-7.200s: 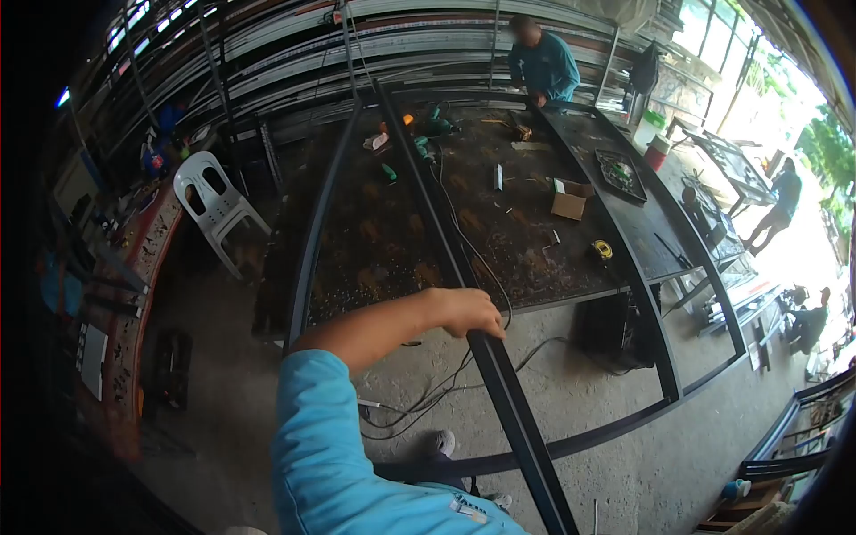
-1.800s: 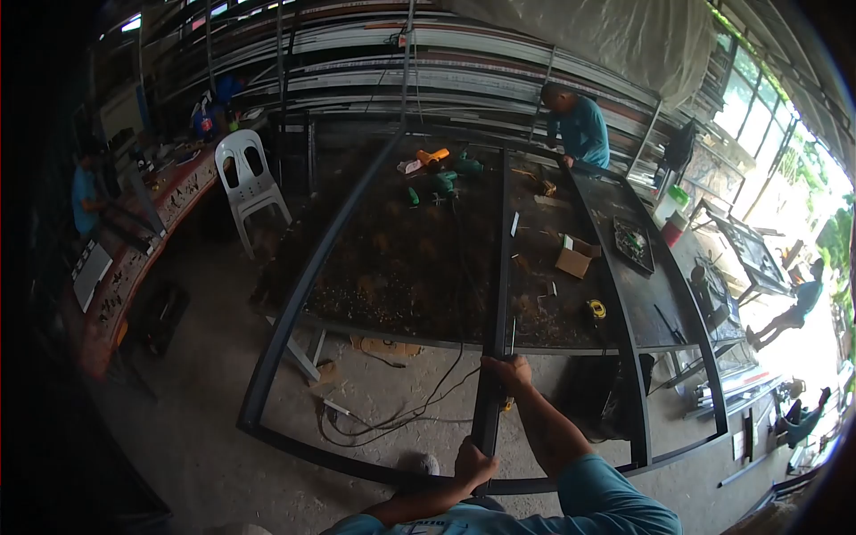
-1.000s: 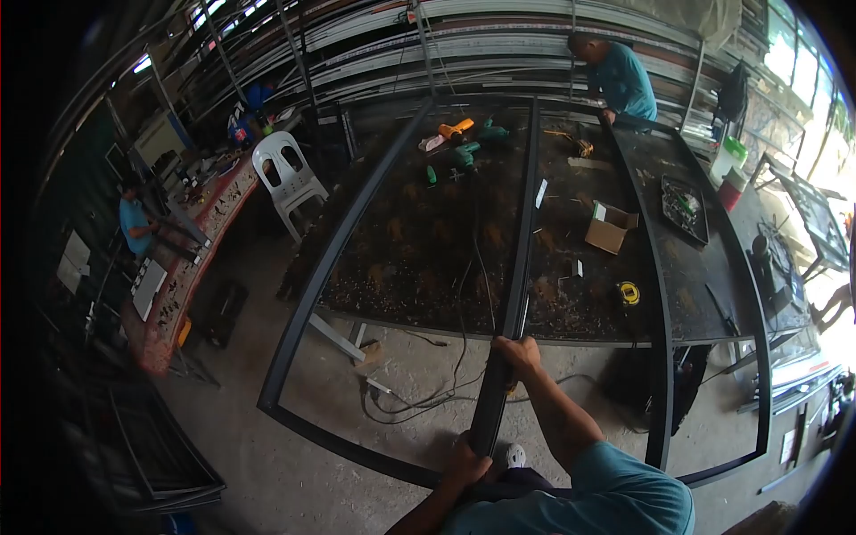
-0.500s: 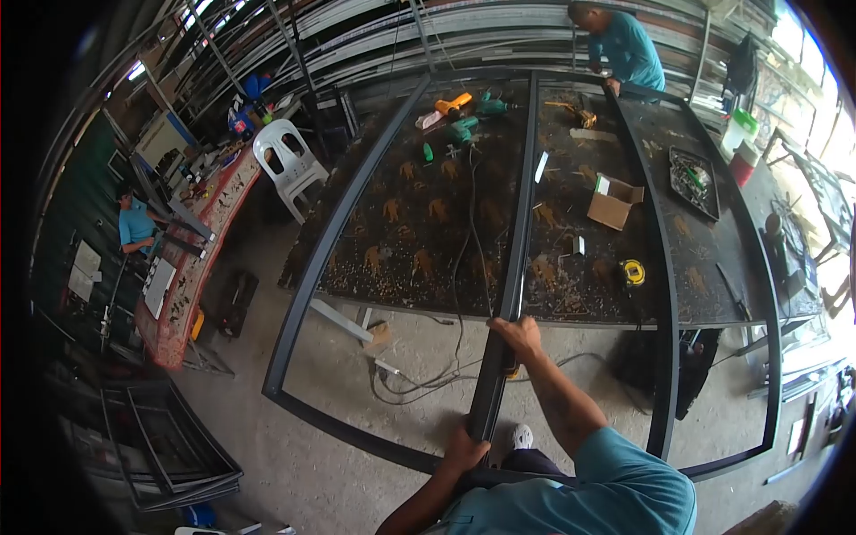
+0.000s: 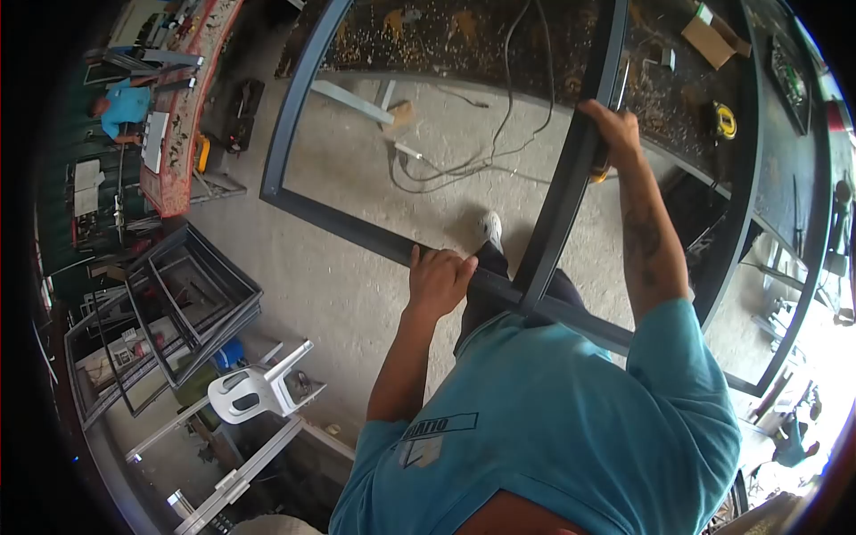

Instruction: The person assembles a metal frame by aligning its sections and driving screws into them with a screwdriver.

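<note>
A large dark grey metal frame [image 5: 343, 230] reaches from my waist across the worktable. My left hand [image 5: 439, 281] lies over its near bar, left of the joint with the middle bar [image 5: 563, 209], fingers curled on the edge. My right hand [image 5: 613, 132] is closed at the middle bar, thumb across its top. In that same hand is what looks like a screwdriver [image 5: 599, 174]: a yellow-and-black handle end shows below the palm and a thin metal shaft above. The palm hides the rest of it.
On the dark worktable [image 5: 428, 53] lie a tape measure [image 5: 723, 121], an open cardboard box [image 5: 713, 40] and a parts tray [image 5: 789, 85]. Cables [image 5: 446, 178] trail over the floor. Left are stacked frames [image 5: 174, 312], a white chair [image 5: 245, 394] and a co-worker [image 5: 125, 107] at a red bench.
My view has tilted downward. My left hand has gone from the middle bar to the near bar, further left. My right hand keeps its hold at the middle bar.
</note>
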The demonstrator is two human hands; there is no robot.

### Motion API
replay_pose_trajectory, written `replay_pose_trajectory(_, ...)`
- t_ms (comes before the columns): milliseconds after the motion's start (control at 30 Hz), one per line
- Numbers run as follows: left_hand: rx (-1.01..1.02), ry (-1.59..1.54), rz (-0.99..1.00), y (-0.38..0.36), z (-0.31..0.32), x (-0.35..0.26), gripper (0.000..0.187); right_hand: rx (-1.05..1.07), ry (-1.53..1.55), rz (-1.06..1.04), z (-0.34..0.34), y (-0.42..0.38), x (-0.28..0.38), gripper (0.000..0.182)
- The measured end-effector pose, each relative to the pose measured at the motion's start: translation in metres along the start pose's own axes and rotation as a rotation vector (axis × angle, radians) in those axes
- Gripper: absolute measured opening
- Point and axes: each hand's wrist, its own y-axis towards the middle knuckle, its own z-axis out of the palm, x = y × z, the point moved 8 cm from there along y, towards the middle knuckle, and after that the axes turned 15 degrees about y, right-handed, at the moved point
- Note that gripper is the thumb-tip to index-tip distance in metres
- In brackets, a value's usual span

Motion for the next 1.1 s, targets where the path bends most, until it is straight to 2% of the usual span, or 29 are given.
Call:
replay_pose_trajectory(100,0.004,0.065,0.021,0.006,-0.005,-0.008,0.036,-0.021,-0.111,-0.023,-0.001,-0.002,0.002,0.036)
replay_pose_trajectory(167,0.108,0.068,-0.038,0.014,-0.002,-0.006,0.034,-0.059,-0.092,-0.040,0.000,-0.002,0.004,0.036)
replay_pose_trajectory(267,0.013,0.085,0.007,0.012,-0.006,-0.008,0.035,-0.081,-0.114,-0.040,0.005,-0.011,0.011,0.036)
replay_pose_trajectory(333,0.041,0.102,0.020,0.010,-0.010,-0.011,0.036,-0.103,-0.123,-0.053,0.002,-0.016,0.013,0.035)
replay_pose_trajectory(400,0.064,0.135,0.031,0.007,-0.014,-0.016,0.039,-0.036,-0.022,-0.009,0.004,-0.014,0.015,0.032)
replay_pose_trajectory(433,0.098,0.161,0.036,0.006,-0.015,-0.018,0.037,-0.036,-0.009,-0.082,-0.005,0.000,0.012,0.027)
replay_pose_trajectory(567,-0.041,0.159,0.105,-0.001,-0.021,-0.024,0.037,-0.102,-0.122,-0.181,-0.014,-0.003,0.022,0.028)
replay_pose_trajectory(600,0.017,0.160,0.103,-0.002,-0.015,-0.024,0.036,-0.104,-0.162,-0.171,-0.017,-0.007,0.021,0.029)
replay_pose_trajectory(633,-0.006,0.167,0.119,-0.005,-0.015,-0.026,0.036,-0.069,-0.134,-0.157,-0.020,-0.013,0.019,0.027)
replay_pose_trajectory(700,0.056,0.170,0.091,-0.009,-0.006,-0.025,0.037,-0.153,-0.238,-0.151,-0.037,-0.022,0.023,0.026)
replay_pose_trajectory(933,0.029,0.182,0.156,-0.028,-0.019,-0.048,0.037,-0.100,-0.183,-0.143,-0.043,-0.055,0.047,0.031)
replay_pose_trajectory(1100,-0.010,0.176,0.178,-0.038,-0.024,-0.055,0.035,-0.099,-0.151,-0.099,-0.037,-0.052,0.036,0.034)
